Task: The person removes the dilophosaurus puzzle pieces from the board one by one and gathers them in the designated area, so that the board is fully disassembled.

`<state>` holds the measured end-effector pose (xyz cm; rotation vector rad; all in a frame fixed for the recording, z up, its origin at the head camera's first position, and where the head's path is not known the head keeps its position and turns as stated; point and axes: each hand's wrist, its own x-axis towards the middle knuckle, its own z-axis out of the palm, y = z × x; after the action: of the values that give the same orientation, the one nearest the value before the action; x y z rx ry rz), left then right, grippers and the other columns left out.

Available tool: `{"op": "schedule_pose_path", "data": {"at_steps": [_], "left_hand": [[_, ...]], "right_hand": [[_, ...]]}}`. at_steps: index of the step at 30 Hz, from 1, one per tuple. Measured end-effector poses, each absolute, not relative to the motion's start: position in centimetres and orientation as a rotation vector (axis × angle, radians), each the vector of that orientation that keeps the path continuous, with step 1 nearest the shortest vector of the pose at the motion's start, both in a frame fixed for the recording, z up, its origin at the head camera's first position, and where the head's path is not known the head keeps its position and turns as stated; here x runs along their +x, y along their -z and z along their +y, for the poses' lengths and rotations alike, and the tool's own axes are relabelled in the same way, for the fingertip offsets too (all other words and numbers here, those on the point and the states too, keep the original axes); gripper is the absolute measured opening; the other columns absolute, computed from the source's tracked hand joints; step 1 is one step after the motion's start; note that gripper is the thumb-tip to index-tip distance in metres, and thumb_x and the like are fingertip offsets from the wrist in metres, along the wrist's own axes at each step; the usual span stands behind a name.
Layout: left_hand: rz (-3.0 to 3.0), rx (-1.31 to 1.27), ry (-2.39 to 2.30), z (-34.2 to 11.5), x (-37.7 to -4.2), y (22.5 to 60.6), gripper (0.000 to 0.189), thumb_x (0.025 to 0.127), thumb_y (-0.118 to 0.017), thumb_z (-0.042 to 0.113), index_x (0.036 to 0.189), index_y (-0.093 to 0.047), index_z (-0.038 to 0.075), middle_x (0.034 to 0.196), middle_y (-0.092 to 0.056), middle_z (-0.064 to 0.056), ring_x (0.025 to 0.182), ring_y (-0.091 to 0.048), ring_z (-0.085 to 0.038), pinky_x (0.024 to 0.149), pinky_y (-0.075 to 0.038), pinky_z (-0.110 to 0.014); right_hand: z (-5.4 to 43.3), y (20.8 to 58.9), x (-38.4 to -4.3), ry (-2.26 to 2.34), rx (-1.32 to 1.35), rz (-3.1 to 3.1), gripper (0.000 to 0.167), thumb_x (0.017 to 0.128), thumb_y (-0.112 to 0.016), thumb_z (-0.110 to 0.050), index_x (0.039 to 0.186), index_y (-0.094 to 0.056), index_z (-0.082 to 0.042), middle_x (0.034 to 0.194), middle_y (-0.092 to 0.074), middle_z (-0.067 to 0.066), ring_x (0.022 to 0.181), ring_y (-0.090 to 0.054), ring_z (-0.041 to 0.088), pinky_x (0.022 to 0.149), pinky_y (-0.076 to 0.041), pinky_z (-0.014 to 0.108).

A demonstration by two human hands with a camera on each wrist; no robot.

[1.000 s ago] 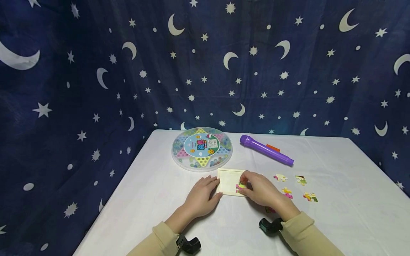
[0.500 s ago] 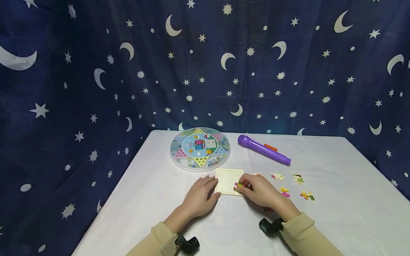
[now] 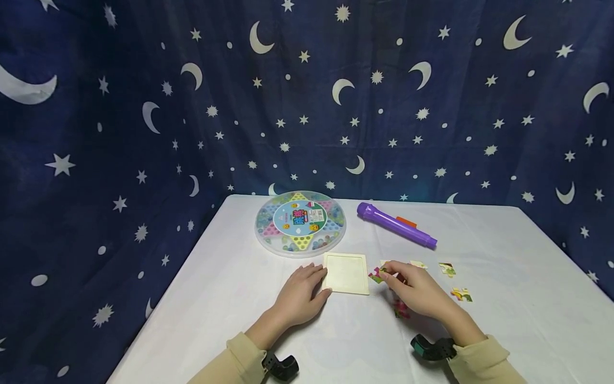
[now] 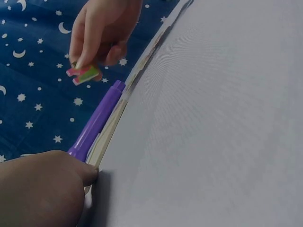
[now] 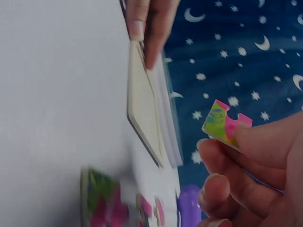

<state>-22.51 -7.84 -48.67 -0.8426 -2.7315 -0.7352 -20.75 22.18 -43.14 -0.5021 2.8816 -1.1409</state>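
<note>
My right hand (image 3: 418, 289) pinches a pink and green jigsaw puzzle piece (image 3: 375, 276) between thumb and index finger, just right of a cream square puzzle tray (image 3: 346, 274). In the right wrist view the held piece (image 5: 218, 124) shows a green corner with pink tabs, raised above the table. My left hand (image 3: 300, 294) lies palm down at the tray's left side. Its fingers are extended, with fingertips at the left edge and the thumb at the near corner. Nothing lies inside the tray's recess.
Loose puzzle pieces lie to the right, among them a green one (image 3: 447, 269), a yellow one (image 3: 461, 294) and a pink one (image 3: 401, 309) under my right hand. Behind are a round Chinese checkers box (image 3: 301, 223) and a purple toy microphone (image 3: 396, 225).
My right hand has moved right, carrying the puzzle piece from over the tray's near right corner to beyond its right edge. My left hand has stayed at the tray.
</note>
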Motion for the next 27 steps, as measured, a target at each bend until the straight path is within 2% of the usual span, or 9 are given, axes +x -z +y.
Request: {"op": "schedule_pose_path", "data": {"at_steps": [3,6,11,15,22,25,27], "left_hand": [[-2.721,-0.842,0.736,-7.9,-22.5,48.6,0.05,0.1,-0.063,0.031,0.14,-0.061,0.002,0.144,-0.058,-0.013,0.141,-0.046,-0.032,0.121,-0.029,-0.047],[-2.712,-0.843,0.738,-7.9,-22.5,48.6,0.049,0.1,-0.064,0.031,0.14,-0.061,0.002,0.144,-0.058,-0.013,0.141,-0.046,-0.032,0.12,-0.03,-0.047],[-2.717,-0.847,0.744,-7.8,-22.4,48.6,0.049,0.099,-0.064,0.03,0.14,-0.061,0.002,0.144,-0.058,-0.013,0.141,-0.046,-0.032,0.121,-0.029,-0.047],[-2.72,-0.843,0.749,-7.8,-22.4,48.4,0.05,0.1,-0.063,0.031,0.14,-0.061,0.002,0.145,-0.058,-0.013,0.141,-0.046,-0.032,0.121,-0.029,-0.047],[-2.722,-0.842,0.738,-7.9,-22.4,48.5,0.049,0.099,-0.063,0.03,0.14,-0.062,0.003,0.144,-0.058,-0.012,0.141,-0.046,-0.032,0.121,-0.029,-0.047],[-2.72,-0.846,0.735,-7.9,-22.5,48.5,0.049,0.099,-0.063,0.03,0.139,-0.062,0.002,0.144,-0.058,-0.013,0.141,-0.047,-0.032,0.12,-0.03,-0.047],[-2.724,-0.844,0.736,-7.9,-22.5,48.5,0.049,0.099,-0.063,0.03,0.14,-0.062,0.002,0.144,-0.058,-0.013,0.141,-0.047,-0.032,0.12,-0.03,-0.047]], "right_hand": [[23.3,42.9,-20.3,1.146,-0.491,2.904,0.02,0.104,-0.061,-0.039,0.101,-0.07,-0.022,0.08,-0.064,-0.001,0.067,-0.055,0.013,0.056,-0.045,0.028],[24.6,42.7,-19.7,1.155,-0.454,2.921,0.018,0.101,-0.066,-0.038,0.097,-0.072,-0.022,0.077,-0.063,-0.001,0.063,-0.054,0.013,0.051,-0.044,0.028],[26.8,42.5,-18.7,1.112,-0.296,2.927,0.023,0.097,-0.072,-0.041,0.1,-0.074,-0.018,0.076,-0.06,-0.001,0.068,-0.053,0.016,0.054,-0.042,0.027],[28.6,42.4,-18.1,1.06,-0.209,2.919,0.028,0.097,-0.071,-0.042,0.105,-0.075,-0.016,0.083,-0.063,-0.001,0.077,-0.053,0.018,0.059,-0.042,0.028],[31.5,42.4,-17.4,1.069,-0.191,2.948,0.035,0.098,-0.071,-0.035,0.119,-0.072,-0.007,0.1,-0.07,0.001,0.081,-0.056,0.014,0.065,-0.051,0.026],[32.2,42.6,-17.3,1.045,-0.195,2.966,0.035,0.101,-0.068,-0.033,0.122,-0.07,-0.005,0.103,-0.069,0.002,0.079,-0.054,0.013,0.064,-0.049,0.026],[32.5,42.7,-17.3,1.013,-0.188,2.969,0.033,0.102,-0.065,-0.033,0.121,-0.07,-0.006,0.098,-0.067,0.001,0.077,-0.052,0.014,0.06,-0.045,0.026]]}}
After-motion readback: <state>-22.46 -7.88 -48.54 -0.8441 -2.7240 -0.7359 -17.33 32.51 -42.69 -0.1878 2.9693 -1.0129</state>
